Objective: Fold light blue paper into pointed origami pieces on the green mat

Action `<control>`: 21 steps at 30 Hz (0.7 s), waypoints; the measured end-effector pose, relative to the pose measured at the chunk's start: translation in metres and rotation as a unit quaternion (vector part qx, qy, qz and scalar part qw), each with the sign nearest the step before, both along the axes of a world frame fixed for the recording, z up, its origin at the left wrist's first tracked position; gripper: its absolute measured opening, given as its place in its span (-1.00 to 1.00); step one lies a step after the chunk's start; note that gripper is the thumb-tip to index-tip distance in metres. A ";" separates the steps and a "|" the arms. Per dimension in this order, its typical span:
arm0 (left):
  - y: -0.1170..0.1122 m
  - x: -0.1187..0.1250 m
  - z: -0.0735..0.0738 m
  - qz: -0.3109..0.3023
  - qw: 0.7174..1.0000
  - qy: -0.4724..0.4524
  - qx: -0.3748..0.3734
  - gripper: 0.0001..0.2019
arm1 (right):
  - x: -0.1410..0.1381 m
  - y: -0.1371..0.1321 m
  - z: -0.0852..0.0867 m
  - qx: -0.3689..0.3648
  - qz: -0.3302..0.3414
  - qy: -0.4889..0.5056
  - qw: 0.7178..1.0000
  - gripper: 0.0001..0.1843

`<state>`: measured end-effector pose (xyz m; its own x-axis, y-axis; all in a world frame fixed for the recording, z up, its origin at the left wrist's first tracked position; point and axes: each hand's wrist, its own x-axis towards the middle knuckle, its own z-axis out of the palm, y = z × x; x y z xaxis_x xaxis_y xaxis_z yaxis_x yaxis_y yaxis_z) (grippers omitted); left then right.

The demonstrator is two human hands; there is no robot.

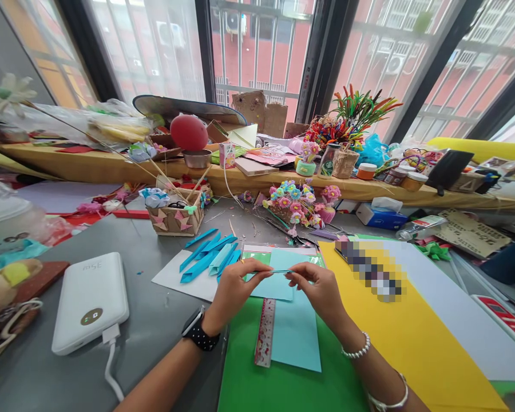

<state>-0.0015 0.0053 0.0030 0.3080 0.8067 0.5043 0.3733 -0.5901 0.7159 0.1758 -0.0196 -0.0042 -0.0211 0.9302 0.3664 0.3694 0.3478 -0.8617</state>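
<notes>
Between my two hands a narrow folded strip of light blue paper (282, 271) is held level, seen edge-on. My left hand (245, 281) pinches its left end, and my right hand (316, 284) pinches the right end. Beneath them lie light blue paper sheets (298, 337) on a green sheet (244, 383). A clear ruler with a red pattern (264, 337) rests along the left edge of the blue paper. Just left of my left hand, several folded blue paper strips (206, 257) sit on a white sheet (171, 277).
A white power bank (92, 303) with a cable is on the left. Yellow paper (381, 337) and white paper (446, 309) spread to the right. Behind stand a decorated box (175, 220), craft flowers (294, 203), a blue tissue pack (380, 216) and a cluttered ledge (249, 180).
</notes>
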 end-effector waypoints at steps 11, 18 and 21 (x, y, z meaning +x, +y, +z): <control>-0.001 0.001 0.002 0.013 1.000 -0.013 0.007 -0.91 | 0.002 0.002 0.003 0.010 -0.009 -0.014 1.000 -0.89; -0.001 0.000 0.002 0.013 1.000 -0.016 0.004 -0.92 | 0.003 0.000 0.004 0.013 -0.003 -0.015 1.000 -0.88; -0.001 0.000 0.001 0.014 1.000 -0.015 0.007 -0.92 | 0.004 0.000 0.003 0.010 0.000 -0.010 1.000 -0.89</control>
<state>-0.0015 0.0042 0.0040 0.2693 0.8079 0.5242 0.3683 -0.5893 0.7191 0.1796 -0.0194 -0.0008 -0.0288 0.9229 0.3840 0.3868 0.3645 -0.8470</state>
